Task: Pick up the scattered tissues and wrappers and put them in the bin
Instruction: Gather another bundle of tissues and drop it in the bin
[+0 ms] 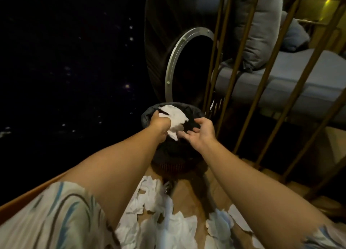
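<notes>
Dim room with a brown wooden floor [189,202], so this is the dump step: left hand [159,122] has its grip closed on a crumpled white tissue [175,118] right over the dark liner-lined round bin [148,114], and the right hand [201,134] hangs open beside it. Next it just needs letting go. Loads more scattered white tissues [168,218] lie on the floor below, and gold metal railing bars [241,67] stand close on the right.

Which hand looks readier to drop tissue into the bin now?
The left hand: it already grips a white tissue right over the bin. The right hand is open and holds nothing, so it would first need to fetch more.
</notes>
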### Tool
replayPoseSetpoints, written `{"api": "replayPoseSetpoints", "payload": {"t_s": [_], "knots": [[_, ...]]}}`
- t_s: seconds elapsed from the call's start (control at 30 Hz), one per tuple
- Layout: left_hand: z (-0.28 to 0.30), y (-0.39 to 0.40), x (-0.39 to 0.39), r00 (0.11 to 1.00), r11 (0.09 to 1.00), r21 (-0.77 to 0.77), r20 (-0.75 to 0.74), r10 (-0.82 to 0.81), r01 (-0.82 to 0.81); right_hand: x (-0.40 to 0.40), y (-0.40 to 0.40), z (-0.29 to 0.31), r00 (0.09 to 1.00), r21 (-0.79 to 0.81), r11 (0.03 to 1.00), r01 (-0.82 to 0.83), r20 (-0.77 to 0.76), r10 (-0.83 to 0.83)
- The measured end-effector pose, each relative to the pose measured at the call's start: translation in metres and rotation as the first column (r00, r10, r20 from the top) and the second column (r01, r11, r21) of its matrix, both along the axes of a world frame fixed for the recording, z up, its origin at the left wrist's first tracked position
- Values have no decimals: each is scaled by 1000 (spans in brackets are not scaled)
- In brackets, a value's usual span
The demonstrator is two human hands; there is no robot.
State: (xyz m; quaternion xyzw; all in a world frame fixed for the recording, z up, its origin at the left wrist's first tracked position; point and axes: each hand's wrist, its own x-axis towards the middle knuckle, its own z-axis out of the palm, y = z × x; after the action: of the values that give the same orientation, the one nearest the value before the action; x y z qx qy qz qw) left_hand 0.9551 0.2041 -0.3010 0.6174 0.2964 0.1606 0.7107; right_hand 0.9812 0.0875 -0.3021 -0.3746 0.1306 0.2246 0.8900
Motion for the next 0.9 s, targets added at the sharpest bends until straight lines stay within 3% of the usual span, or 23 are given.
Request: {"api": "replayPoseSetpoints", "payload": {"t_s": [0.13, 0.23, 0.3, 0.37, 0.43, 0.53, 0.7, 0.9], "knots": [[-23, 14, -22, 996, 995, 57, 16, 87, -88, -9, 5, -24, 988, -154, 985, 79, 146, -56], [-37, 32, -56, 996, 992, 89, -9, 93, -92, -33, 13, -37, 939, -469, 860, 202, 343, -33], [-39, 44, -88, 996, 994, 65, -22, 86, -84, -56, 22, -44, 892, -620, 746, 244, 445, 78], [-39, 59, -128, 997, 999, 34, -75, 25, -23, -86, 35, -51, 861, -674, 708, 209, 470, 194], [-45, 80, -163, 985, 990, 114, -162, -58, 77, -114, 51, -57, 815, -740, 657, 146, 466, 344], [-52, 110, -219, 949, 925, 287, -260, -176, 251, -156, 76, -66, 661, -829, 531, 174, 498, 561], [-71, 162, -320, 862, 747, 469, -424, -278, 472, -255, 128, -69, 348, -938, 317, 139, 346, 871], [-125, 222, -439, 734, 548, 524, -619, -281, 652, -346, 191, -109, 9, -972, -32, 232, -31, 999]]}}
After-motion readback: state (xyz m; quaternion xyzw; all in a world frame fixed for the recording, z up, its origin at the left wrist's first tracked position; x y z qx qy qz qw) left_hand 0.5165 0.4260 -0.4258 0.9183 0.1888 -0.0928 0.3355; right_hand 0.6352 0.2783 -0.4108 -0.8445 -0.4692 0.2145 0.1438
